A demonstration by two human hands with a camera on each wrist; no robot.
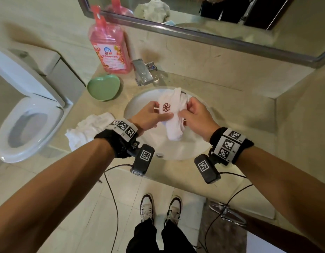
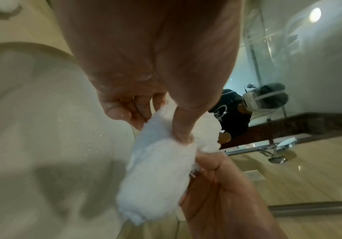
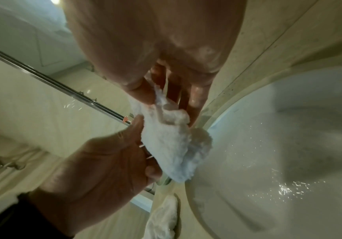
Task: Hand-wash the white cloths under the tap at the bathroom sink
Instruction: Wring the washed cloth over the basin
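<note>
Over the round white sink (image 1: 139, 101) both my hands hold one white cloth (image 1: 173, 114) that bears a dark red flower mark. My left hand (image 1: 152, 115) pinches its left side, thumb on top. From the right, my right hand (image 1: 191, 114) pinches the same cloth, whose lower end hangs into the basin. In the left wrist view the cloth (image 2: 157, 174) is a fluffy white roll between thumb and fingers. In the right wrist view the cloth (image 3: 170, 142) hangs between both hands above the wet basin. A second crumpled white cloth (image 1: 88, 128) lies on the counter left of the sink. No water shows at the chrome tap (image 1: 142, 73).
A pink detergent pump bottle (image 1: 108, 48) and a green apple-shaped dish (image 1: 103, 86) stand on the beige counter behind the left of the sink. A toilet (image 1: 28, 125) is at the left. The mirror (image 1: 212, 19) hangs above. Cables trail from the wrist cameras.
</note>
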